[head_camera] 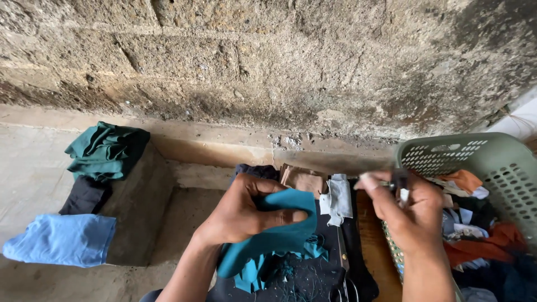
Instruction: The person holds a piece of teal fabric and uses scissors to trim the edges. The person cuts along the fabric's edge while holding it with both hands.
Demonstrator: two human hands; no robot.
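Rough grey block wall [268,61] far; perforated green plastic basket [492,162] of mixed cloth right; teal fabric scrap [279,229] centre, pinched flat in left hand [240,215], best kept taut; right hand [411,210], fingers together on a blurred small dark object [399,179].

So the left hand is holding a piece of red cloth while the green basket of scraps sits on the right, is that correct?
Not quite. In the head view the cloth gripped in the left hand is teal, not red. The rest holds: the green basket of fabric scraps sits on the right.
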